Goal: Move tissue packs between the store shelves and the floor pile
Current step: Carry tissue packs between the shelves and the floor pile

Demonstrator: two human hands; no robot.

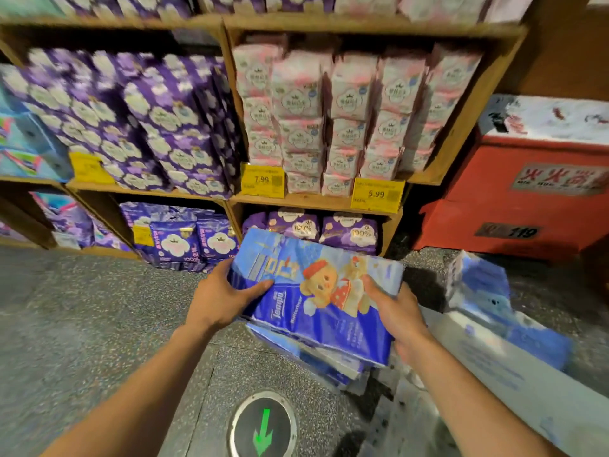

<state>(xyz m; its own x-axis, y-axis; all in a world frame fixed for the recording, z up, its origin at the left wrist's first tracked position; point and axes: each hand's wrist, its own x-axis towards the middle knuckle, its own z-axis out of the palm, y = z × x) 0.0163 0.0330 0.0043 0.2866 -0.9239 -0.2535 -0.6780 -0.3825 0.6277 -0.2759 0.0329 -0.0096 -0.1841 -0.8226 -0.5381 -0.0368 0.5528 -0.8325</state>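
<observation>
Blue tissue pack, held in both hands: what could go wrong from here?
1. The left hand and right hand grip the blue tissue pack only at its ends; the plastic wrapper may slip.
2. The floor pile below looks skewed, so it could slide if nudged.
3. Purple packs already fill the lower shelf ahead; little room there.

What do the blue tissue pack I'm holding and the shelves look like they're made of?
Blue tissue pack: thin printed plastic film, probably; it looks glossy and creases where the left hand and right hand grip it. Shelves: matte brown boards, likely wood or wood-look laminate; blur hides grain.
</observation>
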